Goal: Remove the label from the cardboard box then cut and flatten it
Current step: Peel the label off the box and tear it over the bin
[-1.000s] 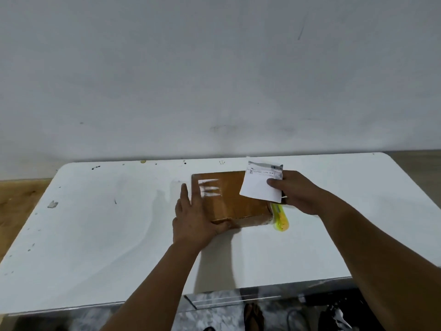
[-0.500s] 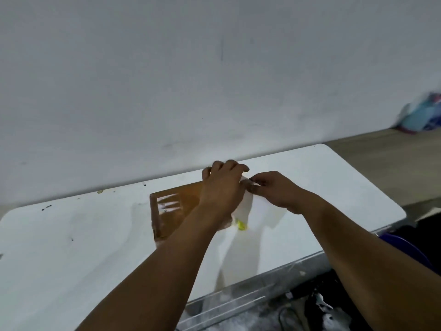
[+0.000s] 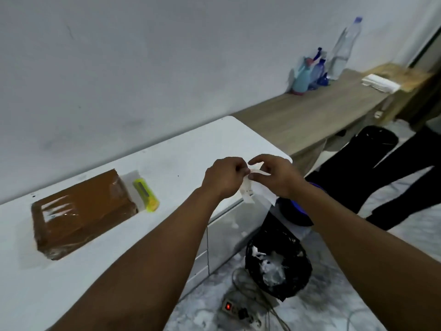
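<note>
Label (image 3: 250, 187): carried off the cardboard box (image 3: 81, 211), now over the table's (image 3: 167, 163) right edge; left hand (image 3: 224, 177) and right hand (image 3: 276, 177) both pinch it; crumple tight, drop into bin (image 3: 278, 266) below; box rests far left beside yellow cutter (image 3: 146, 198).

Both hands (image 3: 253, 177) together, apparently pinching.

a black bin (image 3: 279, 266) with white scraps is sitting on the floor by a power strip (image 3: 235, 308). bottles (image 3: 310, 75) are standing on a wooden shelf (image 3: 310, 115).
</note>
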The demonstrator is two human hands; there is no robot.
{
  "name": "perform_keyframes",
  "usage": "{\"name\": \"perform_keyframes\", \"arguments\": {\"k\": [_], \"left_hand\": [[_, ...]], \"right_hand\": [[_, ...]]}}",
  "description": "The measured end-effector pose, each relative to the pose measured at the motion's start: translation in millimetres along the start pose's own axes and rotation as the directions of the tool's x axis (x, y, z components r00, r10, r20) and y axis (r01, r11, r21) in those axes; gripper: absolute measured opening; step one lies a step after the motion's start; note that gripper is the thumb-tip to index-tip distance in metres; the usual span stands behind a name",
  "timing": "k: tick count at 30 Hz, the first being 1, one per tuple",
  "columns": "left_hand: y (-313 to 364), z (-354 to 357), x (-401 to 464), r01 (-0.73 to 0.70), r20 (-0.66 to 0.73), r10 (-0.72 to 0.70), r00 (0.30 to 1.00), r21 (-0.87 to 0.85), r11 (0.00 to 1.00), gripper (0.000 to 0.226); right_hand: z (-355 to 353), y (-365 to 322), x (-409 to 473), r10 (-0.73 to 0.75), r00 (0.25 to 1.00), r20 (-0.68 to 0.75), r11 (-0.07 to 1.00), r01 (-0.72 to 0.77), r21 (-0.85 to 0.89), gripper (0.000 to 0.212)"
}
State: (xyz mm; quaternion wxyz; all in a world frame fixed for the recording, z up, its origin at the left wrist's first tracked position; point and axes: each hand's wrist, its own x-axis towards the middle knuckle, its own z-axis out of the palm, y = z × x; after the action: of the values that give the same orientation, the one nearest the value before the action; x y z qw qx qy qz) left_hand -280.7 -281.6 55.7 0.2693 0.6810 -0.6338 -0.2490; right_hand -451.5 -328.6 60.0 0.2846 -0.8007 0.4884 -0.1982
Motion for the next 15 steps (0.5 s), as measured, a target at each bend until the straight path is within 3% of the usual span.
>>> {"name": "perform_keyframes", "arguments": {"k": [3, 7, 15], "left_hand": [[31.7, 34.6, 3.5, -0.001, 0.085, 0.010, 0.996, -0.101, 0.995, 0.017], [67.8, 74.7, 2.1, 0.053, 0.149, -0.014, 0.989, -0.262, 0.964, 0.019], [88.4, 115.2, 11.4, 0.255, 0.237, -0.166, 0.957, -0.417, 0.872, 0.017]], "right_hand": [[-22.9, 36.0, -22.5, 0.047, 0.997, -0.064, 0.999, -0.046, 0.018, 0.007], [-43.7, 74.6, -48.6, 0.033, 0.989, -0.142, 0.999, -0.027, 0.040, 0.013], [-57.1, 109.7, -76.3, 0.052, 0.987, -0.152, 0.991, -0.033, 0.127, 0.005]]}}
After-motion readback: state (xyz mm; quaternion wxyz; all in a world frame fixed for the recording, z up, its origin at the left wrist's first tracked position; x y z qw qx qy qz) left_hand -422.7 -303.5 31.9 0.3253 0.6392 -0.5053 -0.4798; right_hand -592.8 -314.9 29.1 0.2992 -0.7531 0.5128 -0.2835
